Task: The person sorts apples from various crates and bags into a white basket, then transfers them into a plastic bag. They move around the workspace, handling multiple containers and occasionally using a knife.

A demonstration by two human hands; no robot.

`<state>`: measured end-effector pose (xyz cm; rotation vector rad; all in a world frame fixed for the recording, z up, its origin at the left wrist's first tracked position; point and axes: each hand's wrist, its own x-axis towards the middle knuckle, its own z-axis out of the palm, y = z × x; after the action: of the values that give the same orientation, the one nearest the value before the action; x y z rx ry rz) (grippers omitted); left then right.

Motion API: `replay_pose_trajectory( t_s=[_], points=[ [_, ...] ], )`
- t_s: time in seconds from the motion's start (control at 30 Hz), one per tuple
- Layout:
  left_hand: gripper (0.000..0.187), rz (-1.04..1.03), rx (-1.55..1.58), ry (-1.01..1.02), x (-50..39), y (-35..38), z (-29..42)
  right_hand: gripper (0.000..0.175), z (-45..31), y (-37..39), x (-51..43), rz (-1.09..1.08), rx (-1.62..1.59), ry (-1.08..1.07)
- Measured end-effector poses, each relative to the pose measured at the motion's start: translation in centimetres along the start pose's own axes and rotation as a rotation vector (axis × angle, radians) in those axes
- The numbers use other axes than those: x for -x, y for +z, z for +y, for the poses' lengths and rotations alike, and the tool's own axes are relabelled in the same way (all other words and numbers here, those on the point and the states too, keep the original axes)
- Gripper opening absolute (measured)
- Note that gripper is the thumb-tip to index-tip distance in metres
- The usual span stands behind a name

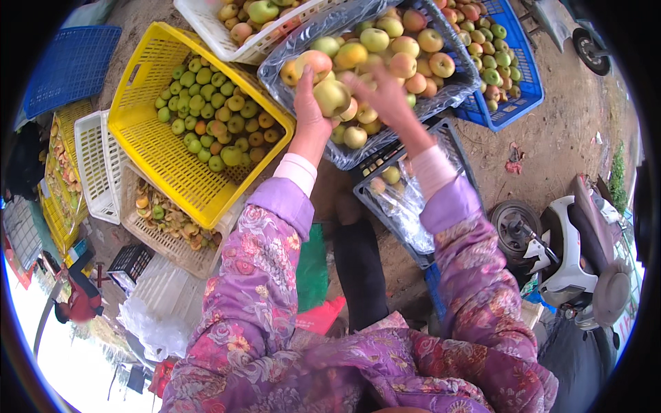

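My left hand (313, 114) grips a yellow-green apple (331, 97) over a crate lined with clear plastic (433, 107). Just beyond my left thumb is a pink-flushed apple (315, 63); whether the hand holds this one too is unclear. My right hand (386, 98), blurred by motion, hovers over or touches the yellow and reddish apples (406, 47) in the same crate. Its fingers hide what lies beneath them, and I cannot make out whether they hold anything. Left of the lined crate, a tilted yellow plastic crate (139, 111) contains many small green apples (199, 93).
A white crate (289, 31) and a blue crate (537, 98) of fruit flank the lined one. Below are a dark crate (413, 248) with plastic film and a beige crate (173, 253) of scraps. A scooter (568, 253) stands right; a person (82, 304) is far left.
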<state>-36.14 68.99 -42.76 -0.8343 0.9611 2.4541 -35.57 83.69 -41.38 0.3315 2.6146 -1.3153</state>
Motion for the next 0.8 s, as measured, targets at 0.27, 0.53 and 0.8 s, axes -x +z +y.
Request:
replay_pose_trajectory(
  t_s=[0.27, 0.53, 0.8],
  points=[
    [0.074, 0.143, 0.200, 0.207, 4.0, -4.1, 0.6, 0.074, 0.6, 4.6, 3.3, -0.156, -0.150, 0.111],
    [0.062, 0.032, -0.730, 0.672, 6.0, -6.3, 2.2, 0.072, 0.0, 8.2, -3.4, 0.020, 0.401, -0.189],
    [0.067, -0.014, -1.295, 1.017, 5.7, -5.3, 3.3, 0.055, -1.8, 4.6, 3.1, -0.248, -0.943, 0.312]
  ],
)
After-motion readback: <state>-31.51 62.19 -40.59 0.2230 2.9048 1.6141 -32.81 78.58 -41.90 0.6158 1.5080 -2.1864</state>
